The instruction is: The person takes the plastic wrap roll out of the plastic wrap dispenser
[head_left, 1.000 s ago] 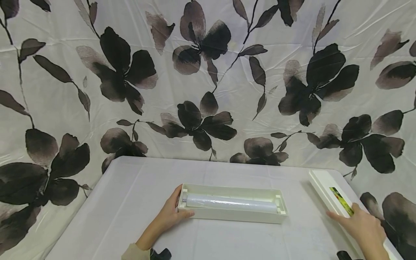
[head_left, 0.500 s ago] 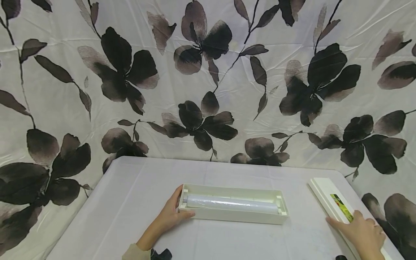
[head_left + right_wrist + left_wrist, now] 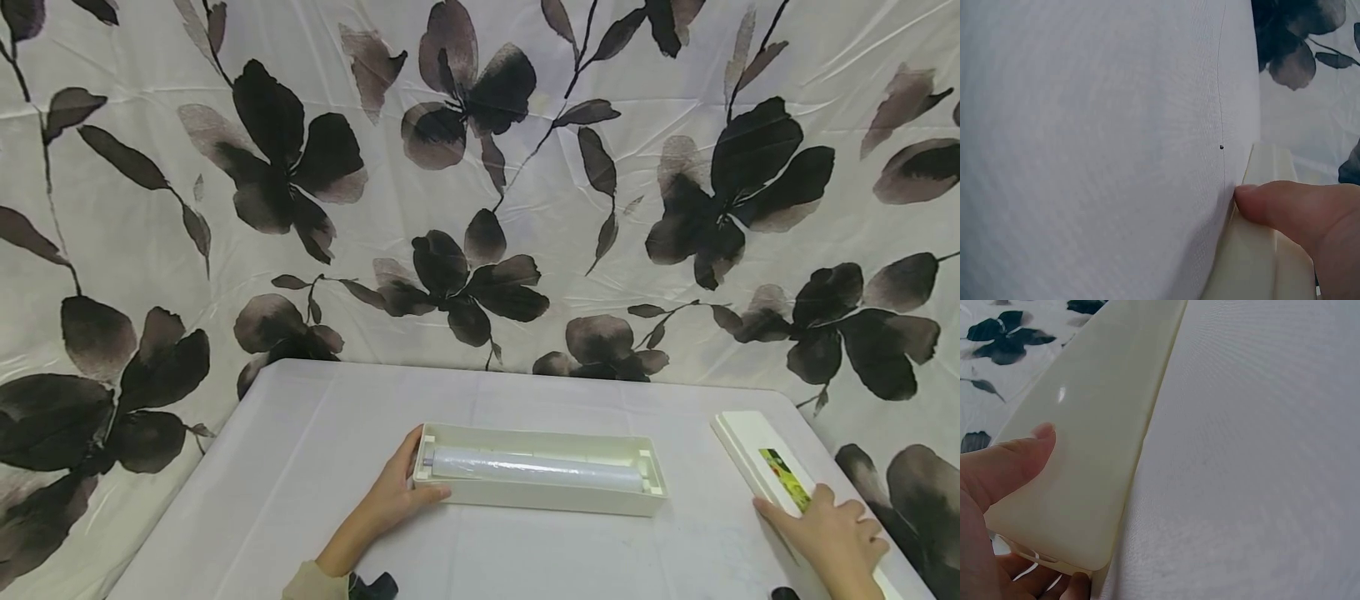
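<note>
Near the middle of the table, a long cream cling film box (image 3: 540, 497) lies with its top uncovered, and a roll of cling film (image 3: 536, 469) shows inside. My left hand (image 3: 393, 492) grips the box's left end. Up close in the left wrist view, the thumb lies on the box's smooth wall (image 3: 1094, 462) and the fingers curl round the end. On the right, a long white lid (image 3: 750, 442) with a yellow-green label lies slanted along the table edge. Across it my right hand (image 3: 836, 533) holds on, its thumb on the near edge in the right wrist view.
A white cloth covers the table (image 3: 360, 417), whose right edge runs close beside the lid. Behind it hangs a white curtain (image 3: 585, 292) printed with dark flowers. Dark straps (image 3: 372, 587) show at the wrists.
The lid has slid a little toward me under my right hand, whose fingers are now slightly more spread. My left hand and the box have stayed in place.
</note>
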The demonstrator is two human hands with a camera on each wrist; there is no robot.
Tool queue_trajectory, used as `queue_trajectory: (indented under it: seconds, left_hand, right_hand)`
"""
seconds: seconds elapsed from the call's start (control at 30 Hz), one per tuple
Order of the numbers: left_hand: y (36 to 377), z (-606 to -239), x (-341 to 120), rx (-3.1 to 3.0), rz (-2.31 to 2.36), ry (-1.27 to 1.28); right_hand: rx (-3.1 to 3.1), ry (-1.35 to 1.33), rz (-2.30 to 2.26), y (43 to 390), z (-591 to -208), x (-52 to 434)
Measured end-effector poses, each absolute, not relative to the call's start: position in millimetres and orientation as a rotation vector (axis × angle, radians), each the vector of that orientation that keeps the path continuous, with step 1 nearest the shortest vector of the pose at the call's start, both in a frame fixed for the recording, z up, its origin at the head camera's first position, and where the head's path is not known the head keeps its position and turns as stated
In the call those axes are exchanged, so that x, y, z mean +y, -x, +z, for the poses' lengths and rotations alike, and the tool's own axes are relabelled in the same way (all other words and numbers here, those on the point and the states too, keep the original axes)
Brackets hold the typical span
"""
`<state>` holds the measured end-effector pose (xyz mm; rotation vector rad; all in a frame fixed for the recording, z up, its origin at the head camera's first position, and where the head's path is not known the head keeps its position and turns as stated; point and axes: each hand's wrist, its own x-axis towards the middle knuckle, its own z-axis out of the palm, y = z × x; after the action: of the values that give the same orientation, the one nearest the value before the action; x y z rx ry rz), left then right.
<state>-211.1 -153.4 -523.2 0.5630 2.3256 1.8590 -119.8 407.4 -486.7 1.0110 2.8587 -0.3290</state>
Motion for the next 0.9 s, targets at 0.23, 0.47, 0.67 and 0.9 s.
queue_trajectory:
  seconds: [0.23, 0.47, 0.67, 0.9]
  left_hand:
    - [211.1, -523.2, -154.0, 2.309, 1.872, -0.564]
    - [211.4, -522.4, -153.9, 2.326, 1.864, -0.573]
    - [210.9, -521.2, -152.7, 2.337, 1.852, -0.56]
    - [211.0, -521.9, -152.8, 2.348, 1.844, -0.551]
  right_hand:
    - [2.789, -1.067, -0.352, 121.0, -486.1, 405.5]
    - [2.723, -1.151, -0.396, 124.3, -482.5, 401.9]
    - [2.707, -1.186, -0.417, 125.4, -479.1, 401.9]
    - [2.758, -1.167, -0.42, 122.2, -479.6, 404.5]
